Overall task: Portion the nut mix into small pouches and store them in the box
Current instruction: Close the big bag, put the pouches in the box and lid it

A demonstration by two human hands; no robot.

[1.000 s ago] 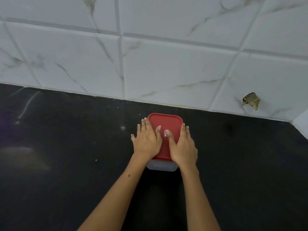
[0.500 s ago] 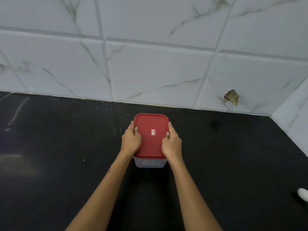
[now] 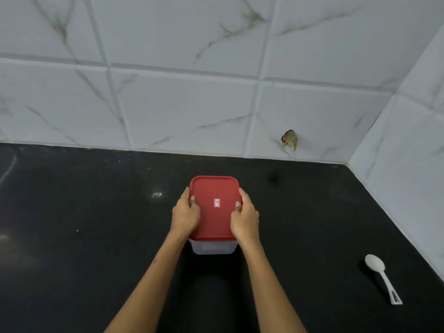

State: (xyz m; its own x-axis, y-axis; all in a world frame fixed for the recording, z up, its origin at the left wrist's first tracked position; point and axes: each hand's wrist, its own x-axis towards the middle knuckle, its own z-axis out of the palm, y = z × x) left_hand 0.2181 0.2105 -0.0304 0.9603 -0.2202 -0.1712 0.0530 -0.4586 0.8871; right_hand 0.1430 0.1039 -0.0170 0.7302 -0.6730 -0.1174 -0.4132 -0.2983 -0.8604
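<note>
A white marbled tile wall (image 3: 182, 111) runs along the far edge of a black counter (image 3: 72, 236) and turns at the right to form a corner at the counter's far right. Low on the back wall, toward that corner, a small brownish torn patch (image 3: 290, 139) breaks the tile surface. The box (image 3: 212, 247), clear-walled, stands on the counter about midway along its width, nearer the far edge than the near one, well apart from the wall. A red lid (image 3: 213, 217) sits flat on top of it and covers it, so what is inside cannot be told; a small red-and-white sticker (image 3: 216, 202) lies at the middle of the lid. The left hand (image 3: 185, 216) grips the box's left side, thumb curled over the lid's edge and fingers down the side. The right hand (image 3: 245, 219) grips the right side in the same way, thumb on the lid. The two hands are apart, with the lid between them. A white plastic spoon (image 3: 382, 277) lies flat on the counter close to its right edge, bowl toward the far side, handle toward the near side. A small pale speck (image 3: 157, 194) marks the counter left of the box.
</note>
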